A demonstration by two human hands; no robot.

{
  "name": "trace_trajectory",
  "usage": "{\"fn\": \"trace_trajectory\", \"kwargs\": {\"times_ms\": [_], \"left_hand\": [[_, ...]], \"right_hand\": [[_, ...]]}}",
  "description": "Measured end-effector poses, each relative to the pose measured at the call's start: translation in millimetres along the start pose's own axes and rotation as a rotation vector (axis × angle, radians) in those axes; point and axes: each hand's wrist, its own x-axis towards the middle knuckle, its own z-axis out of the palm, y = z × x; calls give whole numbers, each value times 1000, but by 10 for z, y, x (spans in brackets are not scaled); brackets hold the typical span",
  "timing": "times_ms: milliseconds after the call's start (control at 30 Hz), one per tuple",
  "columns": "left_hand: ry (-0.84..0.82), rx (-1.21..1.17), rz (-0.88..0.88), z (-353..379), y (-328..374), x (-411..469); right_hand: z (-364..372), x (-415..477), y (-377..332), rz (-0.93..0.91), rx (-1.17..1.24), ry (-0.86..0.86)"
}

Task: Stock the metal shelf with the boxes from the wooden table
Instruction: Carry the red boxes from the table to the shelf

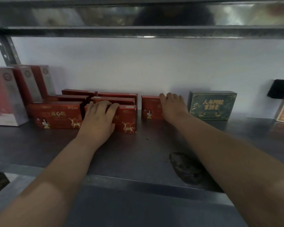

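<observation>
while several red boxes line the metal shelf, the left hand curls over a front box and the right hand grips a lone box just right; bench stock unseen.

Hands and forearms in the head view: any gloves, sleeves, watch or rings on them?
None visible. The left hand and right hand are ungloved, both forearms uncovered down to the frame's edge; no watch, band or ring shows.

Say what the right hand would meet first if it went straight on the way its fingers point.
Probably the white wall: the right hand grips a lone red box, and nothing shows behind it, though depth is unclear.
</observation>
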Motion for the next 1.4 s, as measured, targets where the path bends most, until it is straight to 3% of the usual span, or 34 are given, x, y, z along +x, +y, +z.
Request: {"fn": "trace_trajectory", "kwargs": {"times_ms": [300,433,500,600,667,767,933,1167,1267,1400], "left_hand": [[29,-40,4,-85,22,-55],[75,-173,133,-329,215,-180],[-87,-308,161,-441,357,-308],[-496,-437,93,-487,543,-504],[-680,-380,175,-467,656,-548],[-776,-355,347,-498,875,-539],[-608,-337,594,-550,1468,-676],[-222,-641,958,-684,2413,-1364],[-260,-757,1063,-725,2816,-1909],[-541,-686,1206,-739,3346,-2755]], "right_hand": [[-42,-70,-80,34,79,-63],[-320,-545,-102,-79,259,-34],[-495,-909,-88,-86,319,-164],[-699,-1500,-44,3,368,-459],[-781,-1863,-31,35,415,-501],[-785,-2345,-22,100,419,-445],[-715,-3252,-81,178,262,-182],[-721,-4783,-371,505,193,-99],[-692,-5555,-563,681,203,-184],[-729,-6620,-935,921,281,-397]]}}
